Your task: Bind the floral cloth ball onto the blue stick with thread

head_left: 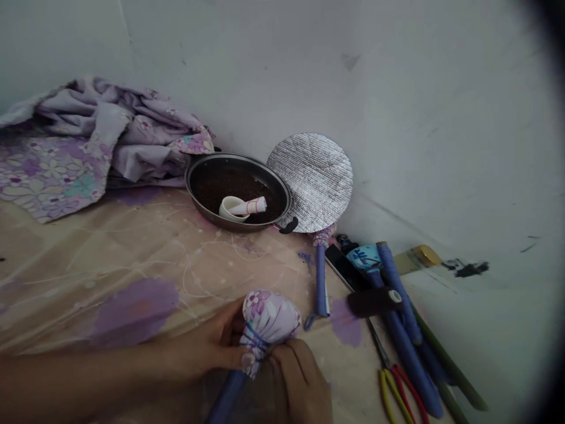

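My left hand [229, 341] is closed around the neck of a cloth-headed stick [271, 315], its thumb pressed on the gathered fabric. The rounded head is wrapped in white and purple floral cloth, and blue string [256, 335] circles the neck. A blue-wrapped handle [227, 394] slants down toward the bottom edge. Against the other side of the neck, my right hand [300, 377] is curled with its fingers bent; what they pinch is hidden. A similar blue-handled stick [321, 280] lies just beyond, its top behind a silver disc.
A pan [198, 206] holding dark matter, a small white cup [227, 207] and a white roll stands by the wall, beside a silver disc [313, 176]. Floral cloth [57, 171] is heaped left. Right lie scissors [392, 383], a dark thread spool [371, 301] and blue-wrapped sticks [406, 353].
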A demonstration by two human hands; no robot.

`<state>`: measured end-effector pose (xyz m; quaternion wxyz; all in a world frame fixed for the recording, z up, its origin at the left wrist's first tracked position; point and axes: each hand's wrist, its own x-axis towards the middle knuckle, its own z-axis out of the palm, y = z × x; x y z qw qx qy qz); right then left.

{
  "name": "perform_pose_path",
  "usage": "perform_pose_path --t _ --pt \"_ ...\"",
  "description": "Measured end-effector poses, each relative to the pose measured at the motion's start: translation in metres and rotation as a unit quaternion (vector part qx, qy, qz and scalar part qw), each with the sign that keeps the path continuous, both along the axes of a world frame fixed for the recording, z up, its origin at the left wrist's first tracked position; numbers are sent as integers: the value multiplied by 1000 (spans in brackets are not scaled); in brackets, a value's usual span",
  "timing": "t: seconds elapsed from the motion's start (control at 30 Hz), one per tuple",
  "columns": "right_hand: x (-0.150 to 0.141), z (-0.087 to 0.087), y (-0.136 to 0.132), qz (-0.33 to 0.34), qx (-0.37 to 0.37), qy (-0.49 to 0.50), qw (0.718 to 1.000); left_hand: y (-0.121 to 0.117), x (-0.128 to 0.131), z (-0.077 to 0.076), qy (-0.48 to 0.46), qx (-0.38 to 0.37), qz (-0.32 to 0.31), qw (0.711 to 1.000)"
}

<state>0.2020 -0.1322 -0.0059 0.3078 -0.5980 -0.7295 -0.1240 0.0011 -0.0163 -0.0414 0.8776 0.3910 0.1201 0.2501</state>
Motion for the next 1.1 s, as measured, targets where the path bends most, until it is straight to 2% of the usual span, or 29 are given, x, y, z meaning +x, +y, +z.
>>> perform_pose_path --t 0.13,0.2,0.27,0.47,0.57,0.67,0.77,0.9,1.0,1.1 --pt "0 1 -1 11 -21 21 1000 -2 7 -28 -2 9 10 1000" --pt "4 4 -1 18 -37 36 999 -2 8 -33 2 9 16 1000" --pt "9 7 -1 26 -50 45 997 -2 7 -27 11 1 15 1000" --pt "15 8 0 23 -48 7 999 2 -2 15 32 -29 -23 999" --pt "9 5 1 17 -21 -21 999 4 -3 17 29 -16 -33 999" --pt "7 1 1 9 -11 -15 1000 3 -1 3 17 -7 -32 999" --pt "13 3 -1 9 -47 16 999 0 4 -23 0 -10 -3 1000" --pt "21 19 -3 30 -51 61 996 -7 8 -53 6 -7 34 999" --pt "13 34 2 49 -20 27 998 -11 9 -66 2 -18 34 999" --pt "0 38 7 58 0 -23 998 -14 11 -72 5 -21 43 999"
